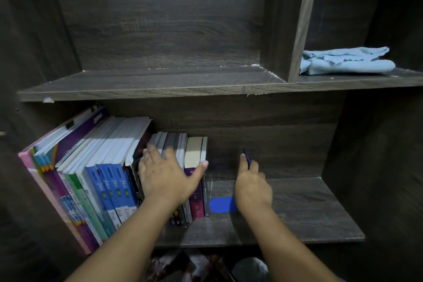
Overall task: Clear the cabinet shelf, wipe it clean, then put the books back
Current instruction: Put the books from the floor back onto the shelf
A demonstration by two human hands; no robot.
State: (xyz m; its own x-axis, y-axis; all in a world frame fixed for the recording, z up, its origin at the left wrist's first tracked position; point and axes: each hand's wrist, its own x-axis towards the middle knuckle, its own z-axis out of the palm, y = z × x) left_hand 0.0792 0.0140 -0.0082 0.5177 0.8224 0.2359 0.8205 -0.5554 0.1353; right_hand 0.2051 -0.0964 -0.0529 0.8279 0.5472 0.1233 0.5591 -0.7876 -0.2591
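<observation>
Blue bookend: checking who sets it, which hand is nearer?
Right. The right hand pinches the upright of the blue bookend; the left hand rests on the books to its left.

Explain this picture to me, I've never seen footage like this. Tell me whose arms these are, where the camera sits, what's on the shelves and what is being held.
There is no machine here. A person wears a wide-angle camera on the head, so you look forward and down along their own two bare arms into a dark wooden cabinet.

On the lower shelf a row of books stands at the left, leaning a little. The left hand lies spread over the smaller books at the right end of the row, thumb against the last one.

The right hand grips the thin upright of what looks like a blue bookend, whose flat base lies on the shelf beside the books.

On the upper shelf, in the right compartment, lies a crumpled light blue cloth.
</observation>
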